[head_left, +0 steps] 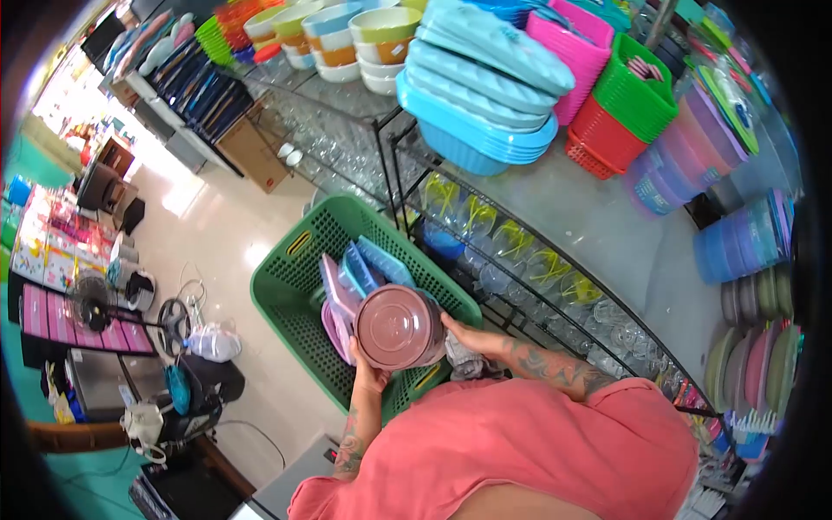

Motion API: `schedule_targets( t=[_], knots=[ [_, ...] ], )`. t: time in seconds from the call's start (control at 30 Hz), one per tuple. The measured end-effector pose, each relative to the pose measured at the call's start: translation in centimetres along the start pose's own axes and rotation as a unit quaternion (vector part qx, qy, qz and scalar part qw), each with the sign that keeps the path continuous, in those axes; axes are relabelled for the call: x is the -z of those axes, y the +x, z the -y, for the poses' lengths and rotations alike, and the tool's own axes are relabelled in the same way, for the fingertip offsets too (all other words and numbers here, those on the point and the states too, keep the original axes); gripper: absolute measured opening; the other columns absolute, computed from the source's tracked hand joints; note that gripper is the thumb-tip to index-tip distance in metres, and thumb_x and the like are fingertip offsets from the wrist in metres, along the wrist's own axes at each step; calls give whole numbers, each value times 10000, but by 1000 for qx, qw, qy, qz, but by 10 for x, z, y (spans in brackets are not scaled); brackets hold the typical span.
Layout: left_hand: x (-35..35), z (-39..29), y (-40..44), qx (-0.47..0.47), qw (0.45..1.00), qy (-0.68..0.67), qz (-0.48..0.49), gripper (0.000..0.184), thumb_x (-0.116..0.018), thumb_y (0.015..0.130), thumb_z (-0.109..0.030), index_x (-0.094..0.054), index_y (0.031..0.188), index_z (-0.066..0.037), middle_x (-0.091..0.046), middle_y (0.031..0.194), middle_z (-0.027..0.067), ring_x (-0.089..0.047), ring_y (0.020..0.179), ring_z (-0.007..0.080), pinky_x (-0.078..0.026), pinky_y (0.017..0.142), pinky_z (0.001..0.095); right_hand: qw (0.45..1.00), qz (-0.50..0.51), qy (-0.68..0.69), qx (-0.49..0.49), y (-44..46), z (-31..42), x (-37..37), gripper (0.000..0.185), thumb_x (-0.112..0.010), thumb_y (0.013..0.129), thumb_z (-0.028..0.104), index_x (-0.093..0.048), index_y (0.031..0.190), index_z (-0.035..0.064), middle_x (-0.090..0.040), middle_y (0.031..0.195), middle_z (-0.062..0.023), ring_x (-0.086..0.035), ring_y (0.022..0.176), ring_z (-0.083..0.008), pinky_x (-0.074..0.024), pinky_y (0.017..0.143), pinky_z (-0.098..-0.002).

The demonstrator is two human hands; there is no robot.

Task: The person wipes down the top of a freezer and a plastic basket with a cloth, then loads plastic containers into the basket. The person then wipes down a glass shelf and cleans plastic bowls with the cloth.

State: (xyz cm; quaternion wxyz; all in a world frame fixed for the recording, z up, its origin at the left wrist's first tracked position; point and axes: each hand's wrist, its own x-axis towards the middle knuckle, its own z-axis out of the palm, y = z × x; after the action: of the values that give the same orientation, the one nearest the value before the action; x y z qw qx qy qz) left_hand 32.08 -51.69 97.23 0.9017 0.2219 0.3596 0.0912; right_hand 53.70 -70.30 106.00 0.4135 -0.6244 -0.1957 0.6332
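A pale, glossy tiled floor (251,373) runs through what looks to me like a crowded shop, with a standing fan (92,303) off to the left of my view. Along the other side I have a dark-framed rack with a grey shelf top (611,277), carrying stacked light-blue containers (481,100), pink baskets (568,65), green baskets (637,87) and red baskets (600,147). On the tier below I see clear glassware (511,247) tied with yellow ribbon.

Beside the rack stands a green perforated basket (286,299), with blue trays (381,260) and pink pieces (336,295) inside. Over its near part, the lidded brown container (394,328) is held between both hands, lid facing my camera. The left hand (371,374) presses its fingers against the container's lower left side; the right hand (461,334) grips the opposite side, thumb showing. I can't tell how the hidden fingers underneath are set.
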Motion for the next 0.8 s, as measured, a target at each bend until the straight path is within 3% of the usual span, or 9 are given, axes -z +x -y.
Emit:
schedule_targets(
  t=[0.07, 0.1, 0.2, 0.23, 0.4, 0.5, 0.6, 0.7, 0.8],
  knots=[
    [-5, -5, 14, 33, 999, 11, 11, 1057, -364, 875, -909, -375, 1591, -130, -495, 1550, 131, -520, 1373, 370, -491, 1036, 576, 999, 22, 30, 8, 31, -37, 15, 909, -219, 1042, 731, -108, 1672, 85, -122, 1739, -122, -77, 1601, -263, -106, 1281, -393],
    [0, -4, 21, 40, 997, 53, -40, 953, -438, 884, -839, -436, 1507, -118, -527, 1466, 114, -540, 1304, 345, -488, 1027, 551, 998, -7, 9, -63, 27, -30, 17, 946, -251, 1023, 761, -163, 1664, 72, -169, 1728, -141, -124, 1595, -272, -136, 1274, -391],
    [24, -11, 53, 45, 965, 177, -188, 649, -663, 911, -629, -619, 1254, -80, -624, 1216, 61, -600, 1096, 271, -478, 1001, 477, 996, 28, -80, -38, 35, -39, 38, 958, -347, 1017, 744, -294, 1614, -4, -362, 1640, -221, -282, 1551, -313, -212, 1260, -405],
    [31, -24, 57, 15, 959, 205, -195, 531, -701, 917, -530, -623, 1183, -77, -612, 1160, 46, -586, 1060, 237, -464, 1016, 430, 985, -41, -155, -64, 19, -21, 41, 859, -395, 1046, 671, -377, 1576, -5, -568, 1478, -211, -518, 1388, -290, -377, 1174, -394],
    [-79, -126, 60, -333, 887, 281, -152, 412, -690, 984, -315, -620, 1250, -8, -618, 1257, 102, -567, 1149, 190, -427, 1013, 297, 968, -92, 85, 218, -101, 105, 93, 738, -404, 1056, 647, -521, 1446, 32, -731, 1093, -114, -658, 894, -166, -551, 827, -332],
    [-210, -196, 51, -313, 870, 375, -70, 768, -574, 951, -637, -530, 1469, -71, -534, 1496, 112, -447, 1429, 248, -265, 1186, 532, 924, -239, 110, 277, -133, 155, 134, 788, -373, 1049, 677, -452, 1496, 32, -722, 1058, -117, -661, 882, -154, -554, 797, -314],
    [-315, -248, 71, -357, 838, 408, 54, 906, -545, 935, -704, -413, 1558, -61, -410, 1603, 188, -331, 1523, 300, -166, 1239, 536, 905, -308, 164, 245, -132, 199, 176, 944, -379, 1005, 754, -338, 1567, -3, -689, 1237, -167, -666, 1059, -208, -546, 940, -365],
    [-390, -288, 121, -224, 909, 341, 79, 1100, -513, 840, -855, -340, 1595, -74, -293, 1651, 248, -256, 1537, 392, -122, 1212, 632, 834, -468, 61, 285, -102, 226, 190, 1032, -377, 980, 792, -242, 1620, -6, -514, 1518, -206, -520, 1367, -267, -414, 1144, -407],
    [-435, -288, 126, -119, 938, 307, 107, 1058, -503, 840, -860, -405, 1572, -102, -367, 1630, 204, -330, 1500, 397, -208, 1174, 667, 895, -279, 147, 316, -87, 245, 203, 1100, -326, 949, 846, -127, 1659, 30, -101, 1729, -198, -84, 1603, -286, -114, 1276, -404]
  ],
)
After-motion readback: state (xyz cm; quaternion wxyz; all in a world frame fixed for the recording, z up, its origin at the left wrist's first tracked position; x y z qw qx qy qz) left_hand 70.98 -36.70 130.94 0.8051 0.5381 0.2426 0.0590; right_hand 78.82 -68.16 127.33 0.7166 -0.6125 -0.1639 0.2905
